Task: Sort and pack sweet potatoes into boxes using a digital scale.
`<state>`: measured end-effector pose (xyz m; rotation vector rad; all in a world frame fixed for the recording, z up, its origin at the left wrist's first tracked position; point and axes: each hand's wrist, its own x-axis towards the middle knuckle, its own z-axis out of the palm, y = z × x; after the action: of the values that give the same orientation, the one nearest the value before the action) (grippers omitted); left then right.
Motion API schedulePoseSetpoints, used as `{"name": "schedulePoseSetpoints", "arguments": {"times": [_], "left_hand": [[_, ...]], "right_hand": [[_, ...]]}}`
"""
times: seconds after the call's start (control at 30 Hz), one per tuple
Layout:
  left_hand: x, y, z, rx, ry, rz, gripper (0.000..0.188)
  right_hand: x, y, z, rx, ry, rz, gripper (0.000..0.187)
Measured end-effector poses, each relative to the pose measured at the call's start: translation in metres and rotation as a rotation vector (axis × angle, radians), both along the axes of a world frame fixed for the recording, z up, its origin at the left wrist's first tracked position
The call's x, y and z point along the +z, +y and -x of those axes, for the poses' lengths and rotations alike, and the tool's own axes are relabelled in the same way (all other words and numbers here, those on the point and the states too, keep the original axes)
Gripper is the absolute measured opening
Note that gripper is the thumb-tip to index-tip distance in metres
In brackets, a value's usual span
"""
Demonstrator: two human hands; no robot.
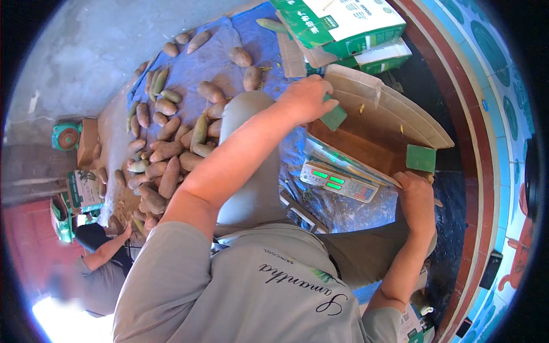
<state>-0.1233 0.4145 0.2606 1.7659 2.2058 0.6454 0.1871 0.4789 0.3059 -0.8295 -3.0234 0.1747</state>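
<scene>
An open cardboard box [360, 131], brown inside with green end flaps, stands in front of me on a digital scale [338, 182] with lit green displays. At the box's left end my left hand [306, 100] is closed on the edge beside a green flap [333, 118], its thumb on the inner side. My right hand [416, 197] grips the near right corner of the box, below the other green flap [421, 158]. Its fingertips are partly hidden by the cardboard. A few small yellowish bits lie inside the box.
Many long brown and green vegetables [168, 150] lie heaped on a blue sheet [226, 43] to the left. Green-and-white cartons [343, 26] are stacked at the far side. Another person's arm [108, 251] reaches toward the heap at lower left. A tiled wall [512, 114] curves along the right.
</scene>
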Motion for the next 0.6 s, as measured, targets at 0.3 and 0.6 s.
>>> {"name": "schedulePoseSetpoints", "arguments": {"times": [0.3,0.6], "left_hand": [[0.006,0.007,-0.01,0.07,0.018,-0.092,0.025],[0.017,0.008,-0.018,0.082,0.005,-0.098,0.022]], "right_hand": [[0.035,-0.01,0.005,-0.098,0.185,0.286,0.03],[0.018,-0.006,0.001,-0.123,0.355,0.405,0.041]]}}
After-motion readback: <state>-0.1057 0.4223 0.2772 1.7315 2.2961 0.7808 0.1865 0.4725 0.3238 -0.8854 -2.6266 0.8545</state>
